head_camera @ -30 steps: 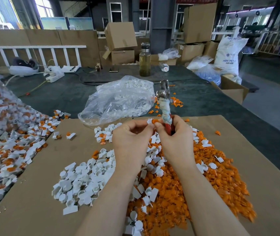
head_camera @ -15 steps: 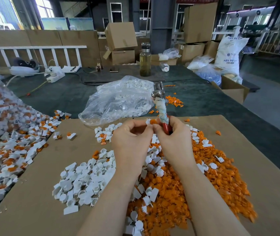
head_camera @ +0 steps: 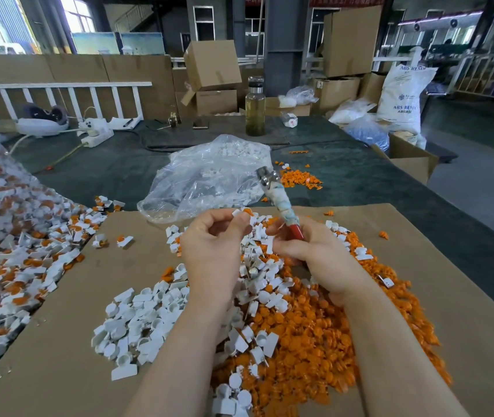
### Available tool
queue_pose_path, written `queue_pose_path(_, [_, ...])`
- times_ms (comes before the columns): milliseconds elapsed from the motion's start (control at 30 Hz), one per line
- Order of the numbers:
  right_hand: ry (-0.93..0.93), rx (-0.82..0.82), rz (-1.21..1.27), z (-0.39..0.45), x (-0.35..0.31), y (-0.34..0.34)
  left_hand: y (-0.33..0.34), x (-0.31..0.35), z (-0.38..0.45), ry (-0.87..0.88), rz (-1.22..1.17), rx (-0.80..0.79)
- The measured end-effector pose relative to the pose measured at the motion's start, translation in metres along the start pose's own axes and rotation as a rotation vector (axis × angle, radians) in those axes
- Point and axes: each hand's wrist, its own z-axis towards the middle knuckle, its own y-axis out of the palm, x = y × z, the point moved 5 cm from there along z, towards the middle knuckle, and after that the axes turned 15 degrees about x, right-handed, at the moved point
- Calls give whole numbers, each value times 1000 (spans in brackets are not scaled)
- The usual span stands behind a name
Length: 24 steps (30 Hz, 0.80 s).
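Note:
My left hand [head_camera: 209,245] pinches a small white plastic piece with an orange cap [head_camera: 244,212] between thumb and fingertips. My right hand [head_camera: 318,254] grips a small hammer [head_camera: 282,206] by its red handle; the cloth-wrapped shaft and metal head point up and away. Both hands hover over a brown cardboard sheet [head_camera: 450,296], a short gap between them. Below them lie a heap of white plastic pieces [head_camera: 137,320] and a heap of orange caps [head_camera: 315,341].
A clear plastic bag of white pieces [head_camera: 209,176] lies beyond the cardboard. Assembled white-and-orange pieces [head_camera: 14,251] spread at the left beside another bag. A glass bottle [head_camera: 254,109], a power strip [head_camera: 95,133] and cardboard boxes [head_camera: 212,70] stand at the back of the green table.
My hands have drawn a little apart; the left now holds the piece alone. The hammer head has tilted toward the left and away.

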Motion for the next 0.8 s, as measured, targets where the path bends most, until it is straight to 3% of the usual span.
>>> queue_pose_path(200, [39, -138, -200, -3, 8, 2, -4, 1, 8, -14, -63, -5])
queue_pose_path(467, [-225, 345, -37, -2, -10, 10, 0, 3, -1, 158, 146, -16])
queue_pose_path(800, [-298, 417, -89, -3, -14, 11, 8, 2, -12, 181, 109, -46])
